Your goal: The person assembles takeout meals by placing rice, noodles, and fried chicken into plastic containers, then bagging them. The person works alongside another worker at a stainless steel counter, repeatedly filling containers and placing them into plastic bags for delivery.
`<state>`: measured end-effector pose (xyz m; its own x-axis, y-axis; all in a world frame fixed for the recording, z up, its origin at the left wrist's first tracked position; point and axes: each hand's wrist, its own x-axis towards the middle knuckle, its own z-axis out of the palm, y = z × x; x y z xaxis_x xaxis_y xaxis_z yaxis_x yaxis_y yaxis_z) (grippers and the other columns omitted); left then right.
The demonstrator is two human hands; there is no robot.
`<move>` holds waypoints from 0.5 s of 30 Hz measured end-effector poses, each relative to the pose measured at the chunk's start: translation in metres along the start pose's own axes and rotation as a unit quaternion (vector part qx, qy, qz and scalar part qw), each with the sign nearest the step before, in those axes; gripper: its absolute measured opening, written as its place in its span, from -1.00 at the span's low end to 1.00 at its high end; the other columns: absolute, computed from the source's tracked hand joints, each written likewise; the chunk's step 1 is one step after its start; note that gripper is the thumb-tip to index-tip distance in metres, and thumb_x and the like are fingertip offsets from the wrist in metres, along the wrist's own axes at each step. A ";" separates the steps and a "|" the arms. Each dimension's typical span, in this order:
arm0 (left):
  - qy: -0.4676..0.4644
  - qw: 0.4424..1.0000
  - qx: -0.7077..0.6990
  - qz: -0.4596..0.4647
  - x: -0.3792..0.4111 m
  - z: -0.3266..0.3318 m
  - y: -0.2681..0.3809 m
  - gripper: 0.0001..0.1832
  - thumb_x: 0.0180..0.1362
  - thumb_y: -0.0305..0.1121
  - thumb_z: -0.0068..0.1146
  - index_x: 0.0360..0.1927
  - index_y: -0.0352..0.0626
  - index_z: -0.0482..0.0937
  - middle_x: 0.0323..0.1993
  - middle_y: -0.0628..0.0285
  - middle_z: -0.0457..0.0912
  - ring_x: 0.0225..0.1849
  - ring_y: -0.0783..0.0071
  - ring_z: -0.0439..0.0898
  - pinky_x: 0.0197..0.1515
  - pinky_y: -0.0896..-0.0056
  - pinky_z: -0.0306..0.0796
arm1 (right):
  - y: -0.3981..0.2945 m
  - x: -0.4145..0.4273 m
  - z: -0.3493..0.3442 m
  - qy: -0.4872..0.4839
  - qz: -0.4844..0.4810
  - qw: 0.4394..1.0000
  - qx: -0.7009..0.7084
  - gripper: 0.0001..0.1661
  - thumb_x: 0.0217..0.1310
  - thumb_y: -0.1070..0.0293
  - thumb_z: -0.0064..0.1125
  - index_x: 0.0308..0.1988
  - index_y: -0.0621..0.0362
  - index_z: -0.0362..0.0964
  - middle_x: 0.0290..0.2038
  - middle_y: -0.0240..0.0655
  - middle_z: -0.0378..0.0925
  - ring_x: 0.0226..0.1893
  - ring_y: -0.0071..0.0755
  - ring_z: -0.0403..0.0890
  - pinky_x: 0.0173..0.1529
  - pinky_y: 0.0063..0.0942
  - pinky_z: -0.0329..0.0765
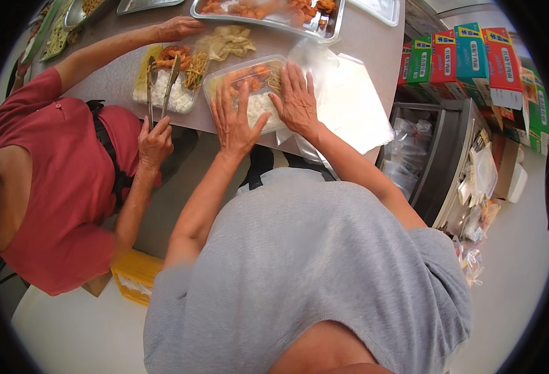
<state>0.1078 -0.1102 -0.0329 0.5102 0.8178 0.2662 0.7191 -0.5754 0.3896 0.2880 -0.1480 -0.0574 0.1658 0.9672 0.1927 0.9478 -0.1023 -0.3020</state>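
My left hand [236, 122] lies palm down with fingers spread on the front left of a clear plastic meal box [255, 105]. Opposite it, my right hand [298, 99] presses flat along the box's right edge. Through the transparent lid I see white rice, orange fried pieces and noodles. Neither hand grips anything. To the left stands an uncovered plastic meal box [171, 89] with rice, noodles, shredded yellow food and fried pieces. Over it, a co-worker's hand [155, 142] holds metal tongs [166, 89].
A metal tray [335, 32] of fried pieces stands at the back, with a crumpled yellowish cloth or plastic [230, 42] before it. White plastic bags [349, 105] lie on the table to my right. Coloured cartons [466, 61] line the right side. The co-worker's other arm [115, 46] reaches across at left.
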 end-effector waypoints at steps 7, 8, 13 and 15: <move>0.013 0.995 0.094 0.036 -0.026 0.022 0.002 -0.15 0.00 0.44 0.01 0.33 0.30 0.35 0.41 -0.05 0.13 0.44 -0.04 0.10 0.39 -0.26 -0.07 | 0.000 -0.001 -0.005 0.001 -0.080 0.988 0.129 -0.19 0.22 -0.12 0.05 0.35 -0.01 0.15 0.42 -0.05 -0.03 0.44 0.04 -0.03 0.46 -0.08 -0.08; 0.023 0.994 0.105 0.035 -0.023 0.026 0.001 -0.17 0.00 0.43 0.02 0.32 0.30 0.37 0.40 -0.04 0.17 0.43 -0.04 0.13 0.37 -0.28 -0.04 | 0.003 0.004 -0.004 0.013 -0.077 0.989 0.129 -0.21 0.21 -0.11 0.07 0.34 -0.04 0.19 0.41 -0.06 0.01 0.43 0.03 0.01 0.45 -0.10 -0.03; 0.017 0.991 0.126 0.026 -0.015 0.028 -0.005 -0.14 -0.03 0.44 0.04 0.33 0.29 0.35 0.41 -0.06 0.13 0.44 -0.04 0.11 0.36 -0.33 -0.06 | 0.004 0.013 -0.010 0.035 -0.073 0.984 0.156 -0.28 0.21 0.05 0.12 0.30 0.05 0.20 0.37 -0.10 0.10 0.39 -0.01 0.11 0.43 -0.15 0.08; 0.010 0.993 0.118 0.031 -0.015 0.024 -0.002 -0.14 -0.02 0.42 0.06 0.33 0.28 0.34 0.42 -0.04 0.13 0.44 -0.03 0.10 0.37 -0.33 -0.07 | 0.010 0.005 -0.014 0.056 -0.056 0.971 0.225 -0.35 0.22 0.13 0.13 0.24 0.14 0.26 0.32 -0.07 0.17 0.35 0.02 0.18 0.40 -0.16 0.12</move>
<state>0.1104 -0.1216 -0.0589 0.5486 0.7796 0.3022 0.7783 -0.6082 0.1559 0.3026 -0.1475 -0.0461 0.1217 0.9325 0.3402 0.7503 0.1379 -0.6465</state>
